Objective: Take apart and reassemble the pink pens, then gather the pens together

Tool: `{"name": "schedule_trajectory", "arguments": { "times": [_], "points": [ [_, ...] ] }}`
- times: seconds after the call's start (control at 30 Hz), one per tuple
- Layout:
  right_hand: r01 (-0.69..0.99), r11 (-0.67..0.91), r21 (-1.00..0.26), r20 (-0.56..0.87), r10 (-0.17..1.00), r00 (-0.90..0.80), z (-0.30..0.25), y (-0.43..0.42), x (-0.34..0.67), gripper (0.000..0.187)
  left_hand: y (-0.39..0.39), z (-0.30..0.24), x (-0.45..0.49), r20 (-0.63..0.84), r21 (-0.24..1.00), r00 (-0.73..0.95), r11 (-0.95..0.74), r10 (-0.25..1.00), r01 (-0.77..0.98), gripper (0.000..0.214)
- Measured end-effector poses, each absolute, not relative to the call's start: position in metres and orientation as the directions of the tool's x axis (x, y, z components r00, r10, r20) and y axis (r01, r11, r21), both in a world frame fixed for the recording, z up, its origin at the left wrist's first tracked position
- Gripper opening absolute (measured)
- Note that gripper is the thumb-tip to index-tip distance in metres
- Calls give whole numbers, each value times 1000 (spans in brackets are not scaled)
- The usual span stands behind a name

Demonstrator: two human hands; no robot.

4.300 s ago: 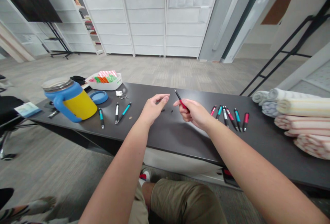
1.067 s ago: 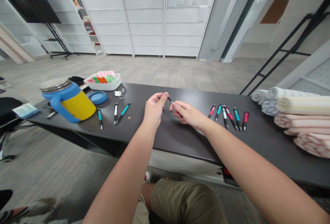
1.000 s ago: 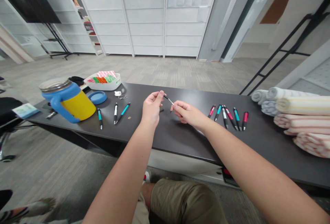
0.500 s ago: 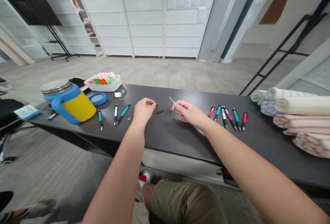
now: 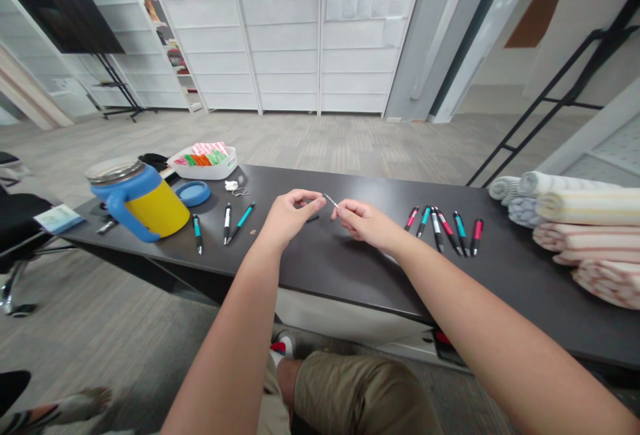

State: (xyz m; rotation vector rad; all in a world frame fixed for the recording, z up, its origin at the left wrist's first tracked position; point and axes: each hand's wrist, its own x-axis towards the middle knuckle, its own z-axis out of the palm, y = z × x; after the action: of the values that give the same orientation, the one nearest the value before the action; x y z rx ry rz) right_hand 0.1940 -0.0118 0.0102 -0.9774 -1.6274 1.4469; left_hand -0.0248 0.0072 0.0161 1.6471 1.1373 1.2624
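Note:
My right hand (image 5: 361, 223) pinches a thin whitish rod (image 5: 331, 200), which looks like a pen refill, between thumb and forefinger. The rod slants up and left toward my left hand (image 5: 295, 216). The thumb and forefinger of that hand come together at the rod's far tip; whatever is between them is too small to make out. Partly hidden behind my left hand, a short black tube (image 5: 313, 218) lies on the dark table (image 5: 320, 268). To the left of my left hand lie a teal pen (image 5: 241, 223), a white-and-black pen (image 5: 227, 223) and another teal pen (image 5: 197, 233).
Several red, teal and white pens (image 5: 446, 230) lie right of my right hand. Rolled cloths (image 5: 575, 221) are stacked at the right end. On the left stand a blue-and-yellow mug (image 5: 150, 205), a blue lid (image 5: 193, 193) and a white basket (image 5: 213, 170) with colourful packets.
My left hand has moved right and slightly up, bringing its fingertips to the rod's tip. It now partly covers the black tube. My right hand stays nearly in place, still holding the rod.

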Motion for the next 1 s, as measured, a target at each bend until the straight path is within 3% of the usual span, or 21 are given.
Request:
{"name": "schedule_trajectory", "arguments": {
  "times": [0.07,0.13,0.3,0.37,0.43,0.53,0.6,0.67,0.73,1.0],
  "points": [
    [51,84,-995,49,875,-482,10,-13,194,37,2,17,-14,224,974,199,-228,954,-2,35],
    [45,88,-995,54,864,-501,11,-14,194,37,1,16,-5,181,982,200,-165,963,-93,34],
    [81,87,-993,39,883,-468,12,-13,194,36,13,14,-13,173,956,-10,-170,985,-238,32],
    [92,92,-991,42,896,-442,12,-12,195,36,20,14,-27,209,967,-139,-226,968,-118,31],
    [90,98,-991,51,907,-417,12,-11,196,36,23,13,-44,273,955,-207,-238,940,175,28],
    [85,96,-992,55,917,-395,13,-10,196,36,26,10,-65,382,731,-187,-172,905,661,16],
    [93,93,-991,51,922,-383,14,-10,197,36,27,6,-72,425,540,-109,-155,899,827,17],
    [106,95,-990,50,929,-368,14,-10,198,36,30,1,-73,423,416,-37,-157,905,896,20],
    [111,96,-989,51,933,-357,14,-10,198,37,35,-4,-71,394,369,16,-174,919,913,21],
    [104,74,-992,37,947,-321,14,-7,200,36,41,-11,-61,336,419,246,-378,909,825,23]
  ]
}}
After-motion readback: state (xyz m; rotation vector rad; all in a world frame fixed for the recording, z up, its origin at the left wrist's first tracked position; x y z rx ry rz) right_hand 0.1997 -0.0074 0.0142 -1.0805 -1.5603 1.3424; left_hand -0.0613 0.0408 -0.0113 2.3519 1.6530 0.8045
